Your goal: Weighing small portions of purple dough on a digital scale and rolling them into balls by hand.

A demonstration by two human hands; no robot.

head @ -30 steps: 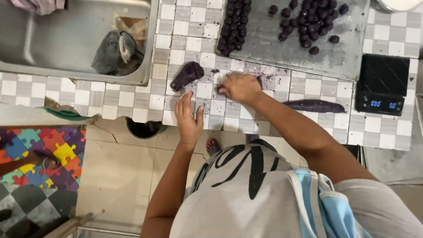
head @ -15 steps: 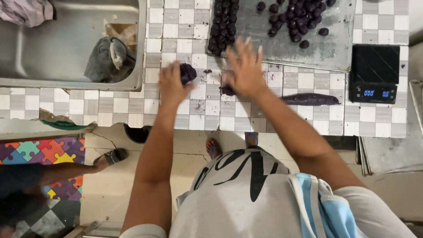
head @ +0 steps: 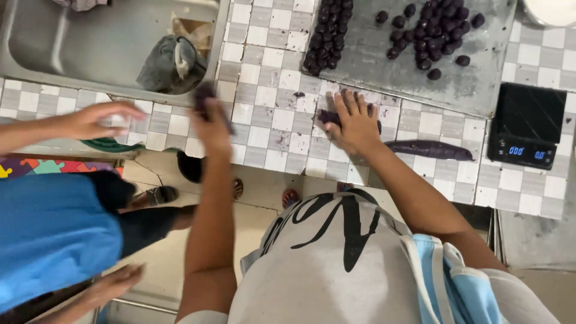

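Head view: left hand (head: pixel 211 123) is gripping a purple dough lump (head: pixel 204 96); right hand (head: pixel 355 123), fingers spread, is pressing another dough piece (head: pixel 329 117) flat onto the tiled worktop (head: pixel 270 90) beneath it.

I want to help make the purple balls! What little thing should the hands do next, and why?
Probably roll the right hand back and forth over the purple dough piece it presses flat on the tiled counter. That piece looks unshaped, while the metal tray already holds many finished dark balls. The left hand holds another purple lump, blurred, which can wait.
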